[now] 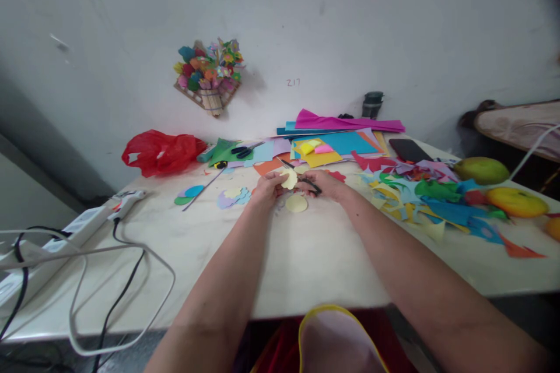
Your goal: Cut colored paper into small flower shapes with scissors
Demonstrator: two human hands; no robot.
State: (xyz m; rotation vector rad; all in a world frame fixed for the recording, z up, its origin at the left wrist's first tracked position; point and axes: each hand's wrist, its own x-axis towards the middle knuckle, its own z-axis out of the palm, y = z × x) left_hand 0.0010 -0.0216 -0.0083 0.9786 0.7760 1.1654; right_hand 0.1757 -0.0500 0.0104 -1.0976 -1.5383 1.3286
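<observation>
Pinched in my left hand (270,185) is a pale yellow paper flower (289,179) with a scalloped edge. My right hand (326,183) grips a pair of black-handled scissors (311,186), their blades hidden around the paper. Below both hands a round pale yellow paper disc (296,204) lies flat on the table. To the left are scalloped paper cutouts (234,197) in lilac, blue and cream. Green and blue paper discs (192,193) overlap farther left, beside a thin dark stick (203,189).
Coloured paper sheets (332,143) and a second pair of scissors (247,150) lie at the back, near a red plastic bag (164,152). Paper scraps (420,195), a phone (410,150) and mangoes (516,202) cover the right. Cables (126,245) trail from a power strip (83,220) at left.
</observation>
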